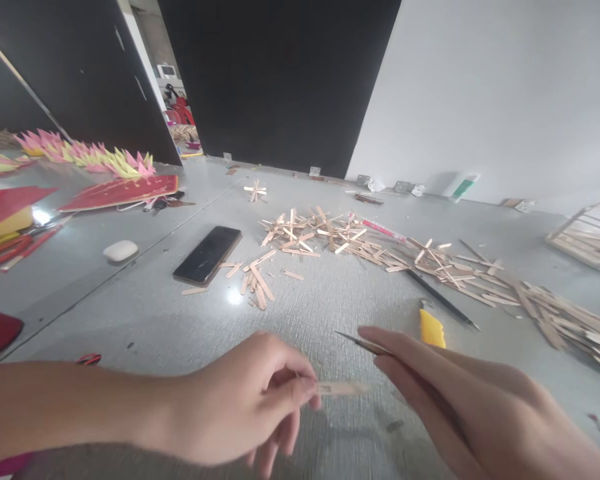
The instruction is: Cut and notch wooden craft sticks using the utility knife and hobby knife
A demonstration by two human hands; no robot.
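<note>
Near the bottom centre, my left hand [260, 400] pinches one end of a short flat wooden stick [344, 388], which points to the right and is slightly blurred. The stick has a small slot or mark near my fingertips. To its right, my right hand [460, 400] is closed round a slim pointed metal tool [356, 341], its tip aimed left above the stick. Tip and stick are apart. Most of the tool's handle is hidden by my fingers.
Loose wooden sticks [263, 283] and star-shaped stick pieces [300, 233] lie beyond my hands. Around them are a phone [207, 255], a white case [121, 251], a black pen [443, 300] and a yellow cutter [432, 329]. Folded pink and yellow paper [87, 153] sits back left.
</note>
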